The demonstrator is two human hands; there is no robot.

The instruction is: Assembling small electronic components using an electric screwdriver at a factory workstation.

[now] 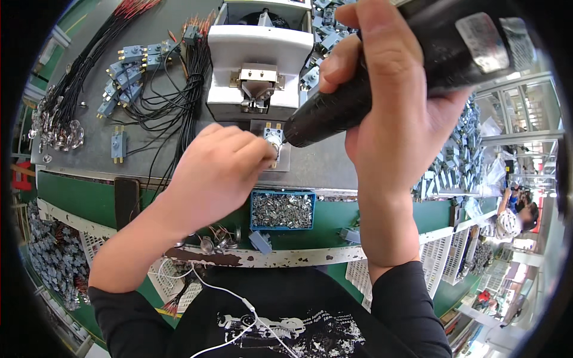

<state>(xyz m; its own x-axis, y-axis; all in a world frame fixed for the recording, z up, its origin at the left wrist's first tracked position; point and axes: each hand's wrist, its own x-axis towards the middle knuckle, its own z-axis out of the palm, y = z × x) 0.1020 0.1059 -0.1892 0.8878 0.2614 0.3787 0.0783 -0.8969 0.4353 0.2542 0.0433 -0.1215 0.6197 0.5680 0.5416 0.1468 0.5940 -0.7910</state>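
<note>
My right hand (397,101) is wrapped around a black electric screwdriver (340,110), which slants down to the left. The screwdriver's narrow tip ends at a small grey switch block (274,129) with brass prongs and a shiny round piece on its face. That block lies on a metal plate (283,164) in front of the white bench machine (261,48). My left hand (224,158) is closed, its fingertips pinching at the block's left and lower side. The fingers hide part of the block, so the exact grip point does not show.
A blue tray (252,212) of small metal parts stands before the plate. Left are wired grey blocks (128,74) and black cable bundles (192,95). Loose grey parts (456,152) heap at right. A dark phone-like slab (127,203) lies near the front edge. Another person (509,221) is far right.
</note>
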